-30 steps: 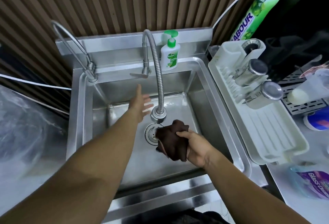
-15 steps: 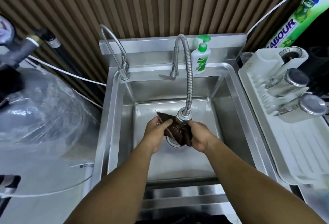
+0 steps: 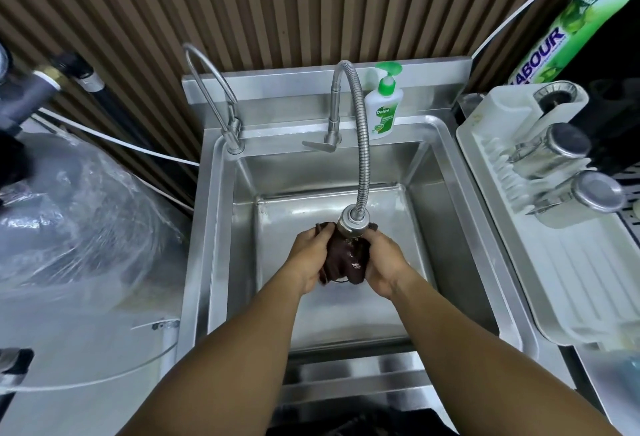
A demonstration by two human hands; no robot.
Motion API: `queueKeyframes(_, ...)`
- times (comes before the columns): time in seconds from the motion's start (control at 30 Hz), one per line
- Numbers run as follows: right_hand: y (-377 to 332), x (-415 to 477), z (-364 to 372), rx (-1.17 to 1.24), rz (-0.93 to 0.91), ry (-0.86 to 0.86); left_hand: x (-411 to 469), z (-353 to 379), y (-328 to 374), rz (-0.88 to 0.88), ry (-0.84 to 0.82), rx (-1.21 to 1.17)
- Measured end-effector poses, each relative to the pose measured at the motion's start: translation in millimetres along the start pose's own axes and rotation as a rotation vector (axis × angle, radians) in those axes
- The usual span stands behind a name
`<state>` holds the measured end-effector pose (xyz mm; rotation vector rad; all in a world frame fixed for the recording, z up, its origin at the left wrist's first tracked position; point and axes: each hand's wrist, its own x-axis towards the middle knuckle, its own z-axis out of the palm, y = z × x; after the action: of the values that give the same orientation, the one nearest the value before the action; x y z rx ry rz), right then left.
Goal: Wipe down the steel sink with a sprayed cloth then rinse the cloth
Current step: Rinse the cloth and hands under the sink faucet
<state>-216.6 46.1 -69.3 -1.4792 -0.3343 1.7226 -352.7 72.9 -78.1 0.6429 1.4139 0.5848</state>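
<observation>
Behind the square stainless steel sink (image 3: 450, 227) rose a wall of brown ribbed panels (image 3: 277, 2). Over the middle of the sink, directly under the round metal spray head (image 3: 351, 222) of the flexible silver hose (image 3: 362, 144), both hands held the dark brown cloth (image 3: 346, 260). The left hand (image 3: 310, 255) had its fingers curled around the left side of the cloth and the right hand (image 3: 386, 262) gripped the right side in the same way. The cloth was bunched between them, above the sink floor. Small bright spots on the fabric suggested wetness, but I could not tell if water was running.

The step seemed to be the rinsing. To do it well, I think the cloth should be held right under the spray head and the bunch opened so water reaches the inner folds. Then the two halves can be rubbed together, and the squeezing done low inside the sink so drops do not pass the rim. The flat steel lever (image 3: 317, 145) at the back of the sink would need one free hand.

On the back ledge of the sink stood a white pump bottle with a green top (image 3: 382, 113), labelled "Dettol". Right of the sink and higher, a green and white bottle (image 3: 571, 19) showed the letters "ABOUR". The beginning of the word was not visible, and the smaller print on both was unreadable.
</observation>
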Motion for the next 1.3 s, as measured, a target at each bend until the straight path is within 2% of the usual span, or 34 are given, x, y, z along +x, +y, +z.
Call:
queueKeyframes(0.13,-1,1,5,0.005,0.005,0.003,1,9,1,-0.048,-0.005,0.001)
queueKeyframes(0.3,-1,3,-1,0.077,-0.003,0.029,8,-3,-1,-0.048,-0.058,-0.146)
queueKeyframes(0.47,-3,1,-1,0.102,0.016,-0.007,2,-1,1,-0.239,0.005,-0.116)
queueKeyframes(0.6,-4,0,2,0.164,0.030,-0.060,-7,1,9,-0.419,-0.101,-0.221)
queueKeyframes(0.67,-3,1,1,0.162,0.031,-0.062,-6,1,9,-0.455,-0.162,-0.221)
queueKeyframes(0.77,-1,0,1,0.108,0.031,-0.074,2,3,9,-0.340,-0.190,-0.169)
queueKeyframes(0.87,-1,1,-1,0.019,0.034,0.002,9,5,7,-0.149,-0.054,-0.066)
queueKeyframes(0.93,-2,3,-3,-0.022,0.042,0.075,10,7,6,-0.096,-0.001,-0.040)
queueKeyframes(1.07,-5,8,-4,-0.059,0.032,0.157,10,13,1,-0.107,0.032,-0.129)
queueKeyframes(1.3,-3,9,12,-0.076,0.100,0.219,1,42,7,-0.177,0.010,-0.060)
